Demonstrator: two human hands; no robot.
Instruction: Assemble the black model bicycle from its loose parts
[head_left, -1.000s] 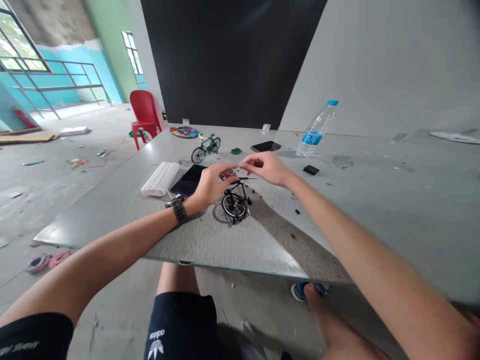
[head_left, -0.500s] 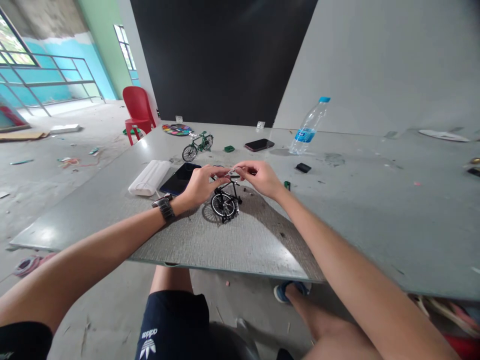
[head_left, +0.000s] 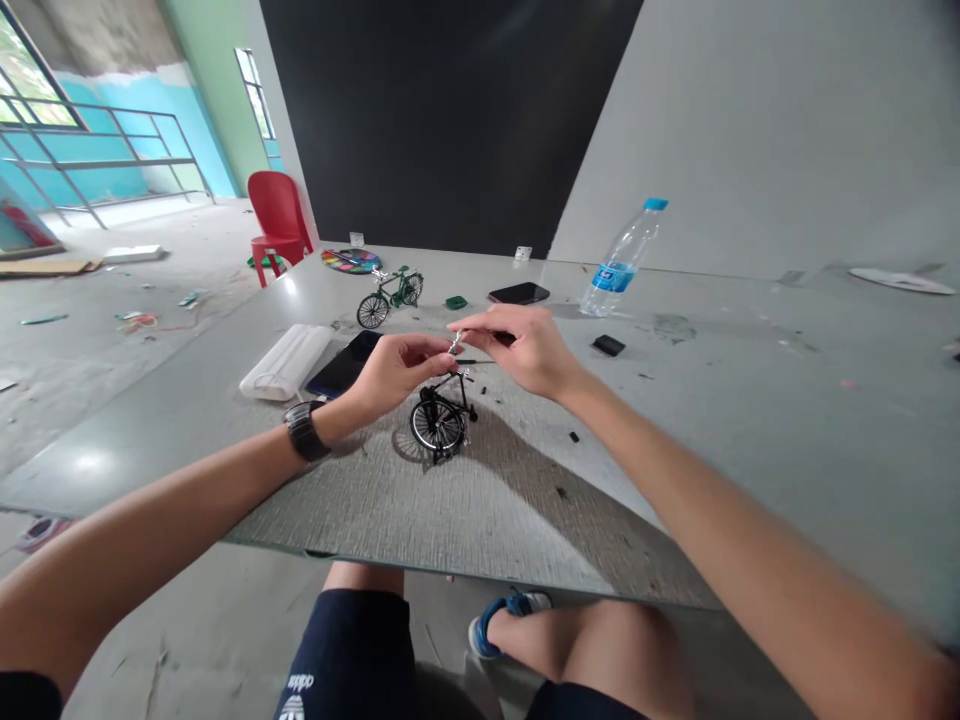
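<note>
A black model bicycle (head_left: 438, 424) stands on the table in front of me, its upper end partly behind my fingers. Just above it, a small shiny silver part (head_left: 455, 342) shows between my hands; it resembles a handlebar, but I cannot tell whether it is joined to the frame. My left hand (head_left: 397, 372) pinches its lower end between thumb and fingers. From the right, my right hand (head_left: 525, 345) is closed in a pinch at its upper end. A thin dark rod (head_left: 474, 361) lies under the right fingers.
A green model bicycle (head_left: 390, 294), paint palette (head_left: 351, 261) and phone (head_left: 519, 293) are farther back. A dark tablet-like device (head_left: 346, 365) and white packet (head_left: 285, 365) lie left. A water bottle (head_left: 621, 260) and small black block (head_left: 608, 345) are right. The table edge (head_left: 480, 577) is close.
My hands have tilted the silver part more upright, the right hand lifting slightly above the left. The black bicycle shows a little lower and farther left as the view has shifted.
</note>
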